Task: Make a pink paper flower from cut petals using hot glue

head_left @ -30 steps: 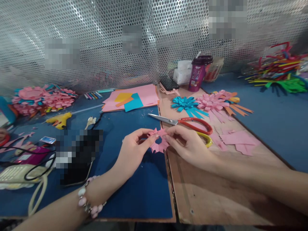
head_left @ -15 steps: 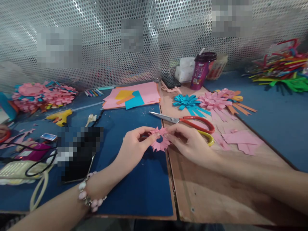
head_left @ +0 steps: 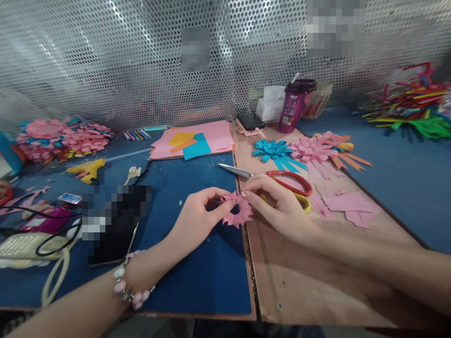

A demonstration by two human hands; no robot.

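A pink paper ring (head_left: 238, 219) with a pointed, zigzag outer edge and a round hole is held up over the seam between the blue and wooden table surfaces. My left hand (head_left: 199, 213) pinches its left side between thumb and fingers. At the ring's upper right edge, the fingertips of my right hand (head_left: 278, 206) are pinched together on the paper. Just behind my right hand lie large scissors (head_left: 291, 180) with red and yellow handles and blades pointing left; my fingers cover part of them.
Blue (head_left: 272, 149) and pink paper flowers (head_left: 312, 149) lie behind the scissors, with pink scraps (head_left: 352, 206) to the right. Coloured sheets (head_left: 200, 129), a yellow glue gun (head_left: 88, 170), a dark phone (head_left: 116, 234) and cables lie left. A purple cup (head_left: 295, 108) stands at the back.
The ring has turned a little and tilted to show its face more openly. My right hand has shifted its pinch to the upper right edge, covering more of the scissors.
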